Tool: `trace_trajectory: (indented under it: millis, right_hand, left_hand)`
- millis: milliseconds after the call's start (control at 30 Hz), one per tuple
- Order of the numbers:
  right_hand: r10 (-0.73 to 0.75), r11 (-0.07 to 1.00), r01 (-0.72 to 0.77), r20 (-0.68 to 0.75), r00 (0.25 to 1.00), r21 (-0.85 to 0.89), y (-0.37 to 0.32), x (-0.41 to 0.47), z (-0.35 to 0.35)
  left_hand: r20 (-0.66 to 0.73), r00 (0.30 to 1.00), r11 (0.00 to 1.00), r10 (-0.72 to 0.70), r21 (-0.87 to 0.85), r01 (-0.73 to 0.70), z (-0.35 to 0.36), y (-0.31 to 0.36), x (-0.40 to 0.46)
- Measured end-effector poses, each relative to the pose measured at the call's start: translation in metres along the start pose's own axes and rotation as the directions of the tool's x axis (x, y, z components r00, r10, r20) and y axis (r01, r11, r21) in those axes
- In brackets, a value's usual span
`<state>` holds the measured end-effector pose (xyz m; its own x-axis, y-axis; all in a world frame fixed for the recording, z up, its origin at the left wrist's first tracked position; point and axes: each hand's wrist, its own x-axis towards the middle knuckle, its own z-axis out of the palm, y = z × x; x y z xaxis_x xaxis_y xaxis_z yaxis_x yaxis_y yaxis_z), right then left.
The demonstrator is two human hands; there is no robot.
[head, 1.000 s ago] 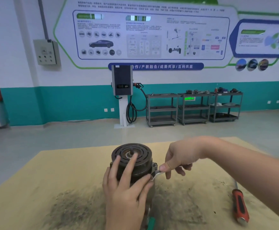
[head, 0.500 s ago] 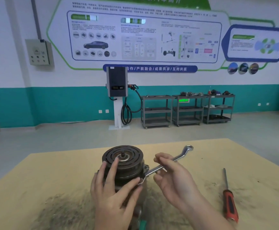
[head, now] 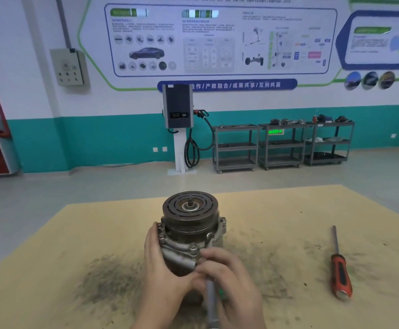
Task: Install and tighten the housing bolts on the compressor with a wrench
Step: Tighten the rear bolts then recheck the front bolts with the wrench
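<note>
Compressor: standing upright in the middle of the table [head: 75, 233], pulley [head: 190, 210] on top, housing flange with its bolts [head: 193, 248] facing the camera.

What changed: half a second ago the left hand [head: 162, 269] lay over the pulley top; it has now dropped to cup the left side of the housing, fingers curled round the body. The wrench [head: 210, 298] has swung from pointing out right to running almost straight back toward the person, its head up at a bolt on the front-right of the flange.

Right hand [head: 227, 281]: wrapped round the wrench shank, low near the housing. Pretty blurry, so looks mid-stroke.

What that means: I'd guess one tightening swing on that bolt, left hand bracing. Several bolts look seated; can't tell how tight.

Table: yellowish board top, dark grime smeared around the compressor, red-handled screwdriver [head: 340, 276] lying well off to the right.

Room: workshop, teal-and-white wall with posters, charging post [head: 178, 110], grey carts [head: 281, 146].
</note>
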<state>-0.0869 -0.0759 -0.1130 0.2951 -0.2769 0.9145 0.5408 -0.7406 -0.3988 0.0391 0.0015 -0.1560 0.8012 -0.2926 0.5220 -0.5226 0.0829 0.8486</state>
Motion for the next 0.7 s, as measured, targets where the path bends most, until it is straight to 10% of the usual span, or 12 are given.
trace_trajectory:
  millis: [133, 233, 567, 700]
  right_hand:
    - [0.435, 0.843, -0.276, -0.283, 0.855, 0.462, -0.002, 0.031, -0.009]
    - [0.741, 0.473, -0.421, -0.09, 0.666, 0.774, 0.017, 0.051, -0.023]
    - [0.806, 0.149, -0.682, 0.312, 0.503, 0.716, 0.056, 0.075, -0.037]
    - [0.784, 0.311, -0.602, 0.159, 0.599, 0.735, 0.053, 0.057, -0.031]
  left_hand:
    - [0.062, 0.997, 0.983, -0.037, -0.176, 0.048, -0.008, -0.003, 0.004]
    - [0.041, 0.994, 0.96, -0.103, -0.256, 0.11, -0.01, -0.003, 0.008]
    - [0.215, 0.966, 0.99, -0.14, 0.027, 0.137, -0.03, 0.009, 0.021]
    - [0.272, 0.956, 0.993, -0.115, 0.02, 0.114, -0.034, 0.007, 0.032]
